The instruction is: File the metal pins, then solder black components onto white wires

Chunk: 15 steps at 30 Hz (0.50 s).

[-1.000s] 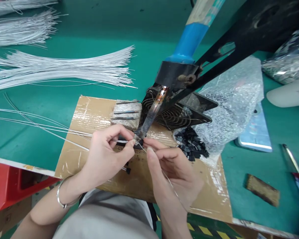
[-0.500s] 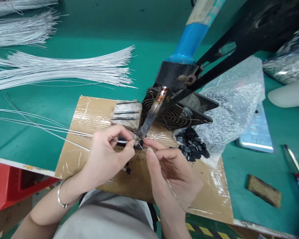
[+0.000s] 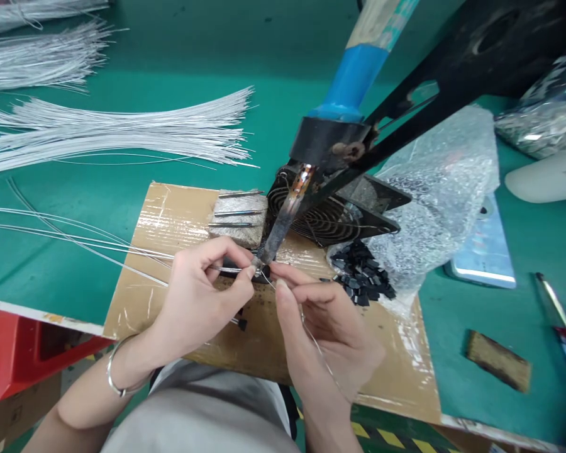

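Just under the tip of a mounted soldering iron (image 3: 283,220), my left hand (image 3: 212,296) pinches the end of a thin white wire (image 3: 151,252). Opposite it, my right hand (image 3: 321,327) holds a thin solder wire (image 3: 327,365) between thumb and forefinger, and the strand runs back across the palm. The solder's front end reaches the spot below the iron tip. A small black fixture (image 3: 238,270) lies behind my left fingertips, partly hidden. Exactly what sits between those fingertips is too small to tell.
Cardboard (image 3: 170,214) covers the green table (image 3: 193,82). A block with metal tips (image 3: 240,233), a black fan (image 3: 330,214), black pieces (image 3: 363,274) and a plastic bag (image 3: 443,189) surround the iron. White wire bundles (image 3: 122,129) lie left, a brown block (image 3: 499,360) right.
The whole view has shifted very slightly. Both hands keep the same grip and place beneath the iron tip.
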{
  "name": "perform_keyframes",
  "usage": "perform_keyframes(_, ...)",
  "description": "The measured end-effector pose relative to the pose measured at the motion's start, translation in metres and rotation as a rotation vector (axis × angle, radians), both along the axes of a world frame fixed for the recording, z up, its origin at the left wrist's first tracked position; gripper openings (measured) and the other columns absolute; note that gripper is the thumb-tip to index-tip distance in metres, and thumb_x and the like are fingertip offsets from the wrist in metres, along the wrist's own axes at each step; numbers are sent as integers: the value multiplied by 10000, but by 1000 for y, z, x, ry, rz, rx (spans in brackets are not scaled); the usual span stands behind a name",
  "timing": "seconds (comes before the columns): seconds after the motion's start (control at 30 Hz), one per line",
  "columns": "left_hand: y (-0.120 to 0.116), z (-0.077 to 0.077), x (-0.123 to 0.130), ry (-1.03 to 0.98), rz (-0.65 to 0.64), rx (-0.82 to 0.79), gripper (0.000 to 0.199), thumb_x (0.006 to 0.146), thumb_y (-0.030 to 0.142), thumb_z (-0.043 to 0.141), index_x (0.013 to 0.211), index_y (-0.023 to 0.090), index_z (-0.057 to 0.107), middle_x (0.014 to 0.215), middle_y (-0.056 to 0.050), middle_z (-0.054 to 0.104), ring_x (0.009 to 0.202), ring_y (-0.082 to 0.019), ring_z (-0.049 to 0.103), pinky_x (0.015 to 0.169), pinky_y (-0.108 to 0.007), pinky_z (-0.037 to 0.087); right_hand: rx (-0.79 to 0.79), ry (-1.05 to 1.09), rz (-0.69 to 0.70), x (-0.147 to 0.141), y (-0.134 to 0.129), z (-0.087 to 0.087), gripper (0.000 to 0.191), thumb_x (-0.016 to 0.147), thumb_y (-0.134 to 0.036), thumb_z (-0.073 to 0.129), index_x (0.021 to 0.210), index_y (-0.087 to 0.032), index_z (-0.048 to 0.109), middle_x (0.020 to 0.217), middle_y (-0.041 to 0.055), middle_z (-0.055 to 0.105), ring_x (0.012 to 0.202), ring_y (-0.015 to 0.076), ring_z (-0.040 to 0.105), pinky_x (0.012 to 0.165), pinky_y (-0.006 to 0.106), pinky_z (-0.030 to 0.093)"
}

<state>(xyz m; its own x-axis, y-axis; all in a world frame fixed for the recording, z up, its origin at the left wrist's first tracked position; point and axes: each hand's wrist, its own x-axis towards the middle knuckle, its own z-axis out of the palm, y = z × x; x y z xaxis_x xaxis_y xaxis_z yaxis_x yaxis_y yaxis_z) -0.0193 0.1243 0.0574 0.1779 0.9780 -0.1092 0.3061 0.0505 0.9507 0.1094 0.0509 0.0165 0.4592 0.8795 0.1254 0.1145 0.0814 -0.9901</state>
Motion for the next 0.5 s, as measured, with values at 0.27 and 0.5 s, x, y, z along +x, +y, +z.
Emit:
perform_keyframes(0.27, 0, -1, 0, 10, -3, 21, 87, 778, 145, 656, 707, 195, 663, 776, -30, 746, 726, -180, 688, 568, -273, 457, 0, -1, 4, 0, -1, -1, 149, 887, -133, 761, 860, -234, 655, 1147, 37, 813, 1014, 177, 783, 892, 285, 609)
perform_keyframes(0.5, -2, -1, -2, 0, -10, 17, 89, 783, 142, 655, 711, 194, 665, 787, -33, 750, 749, -185, 700, 606, -281, 486, -6, -34, -7, -1, -1, 1, 138, 905, -150, 745, 852, -235, 650, 1141, 50, 812, 1013, 196, 785, 862, 310, 630)
